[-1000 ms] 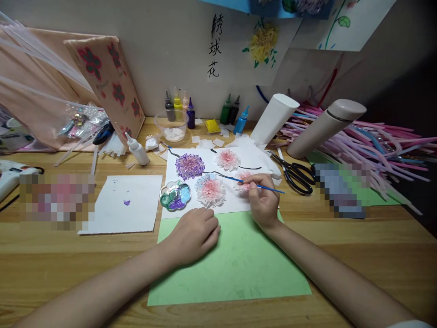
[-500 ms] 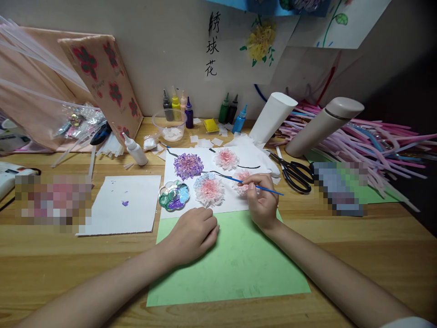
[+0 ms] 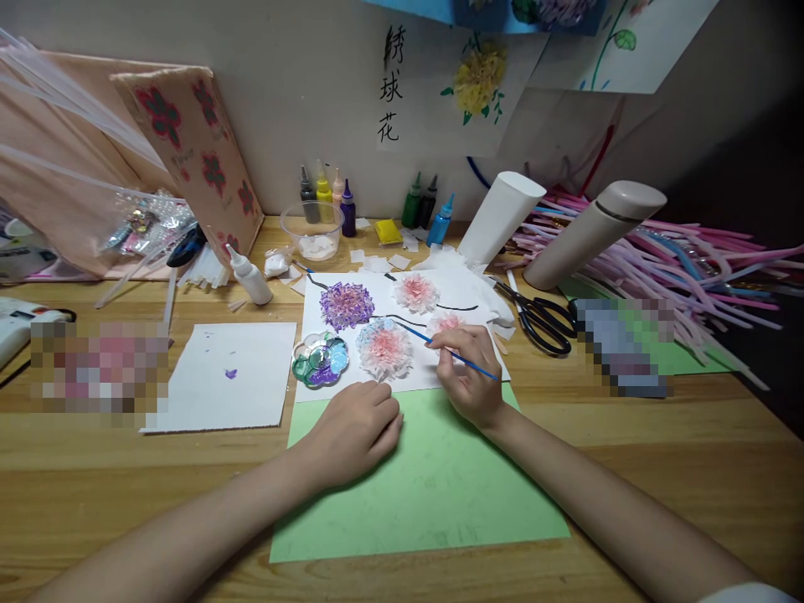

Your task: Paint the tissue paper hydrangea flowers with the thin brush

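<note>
- The right hand [image 3: 472, 381] pinches a slim blue brush [image 3: 411, 332] between thumb and fingertips, the handle slanting down to the right.
- The brush's tip points left, at the upper right edge of a pink, white and blue ruffled flower [image 3: 384, 350]; whether it touches the petals, I cannot tell.
- The left hand [image 3: 358, 435] lies palm down, its fingers folded loosely inward and pressed together, just below that flower.
- That flower sits on a white paper [image 3: 461, 289], along with a purple flower [image 3: 347, 305] at upper left and a pink flower [image 3: 415, 293] at the top; another pink bloom [image 3: 447, 322] is partly hidden by the right hand.
- A paint palette [image 3: 320, 360] with green, blue and purple wells overlaps the paper's left edge.
- The paper overlaps a green sheet [image 3: 440, 477] on the wooden tabletop [image 3: 94, 469].
- Black-handled scissors [image 3: 546, 327] lie to the right, near a leaning grey flask [image 3: 594, 239].
</note>
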The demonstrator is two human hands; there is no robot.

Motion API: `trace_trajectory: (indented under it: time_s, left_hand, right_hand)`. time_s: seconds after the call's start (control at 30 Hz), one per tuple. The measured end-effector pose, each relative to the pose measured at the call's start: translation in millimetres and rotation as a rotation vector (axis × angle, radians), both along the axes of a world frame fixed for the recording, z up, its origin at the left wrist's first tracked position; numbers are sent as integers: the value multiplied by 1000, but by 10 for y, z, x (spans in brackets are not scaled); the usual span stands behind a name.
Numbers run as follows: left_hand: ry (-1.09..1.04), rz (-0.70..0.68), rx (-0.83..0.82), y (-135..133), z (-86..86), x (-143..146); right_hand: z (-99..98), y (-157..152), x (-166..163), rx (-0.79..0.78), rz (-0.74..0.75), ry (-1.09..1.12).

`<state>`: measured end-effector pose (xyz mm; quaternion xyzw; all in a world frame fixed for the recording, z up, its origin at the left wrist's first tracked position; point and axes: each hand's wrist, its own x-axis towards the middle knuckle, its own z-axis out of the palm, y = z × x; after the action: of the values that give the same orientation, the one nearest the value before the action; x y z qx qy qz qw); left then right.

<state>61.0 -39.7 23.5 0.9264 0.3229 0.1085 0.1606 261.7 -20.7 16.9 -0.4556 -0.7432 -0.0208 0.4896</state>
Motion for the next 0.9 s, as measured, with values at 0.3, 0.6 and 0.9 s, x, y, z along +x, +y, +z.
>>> trace_trajectory:
  time_s: [0.3, 0.6, 0.9]
  left_hand:
    - [8, -3, -4, 9, 10, -9]
    - [18, -4, 16, -3, 5, -9]
    - [-49, -11, 2, -6, -33, -9]
  right_hand:
    - [8, -15, -13, -16, 9, -43]
    - [-5, -73, -5, 2, 133, -45]
    - [-12, -133, -120, -211, 438, -311]
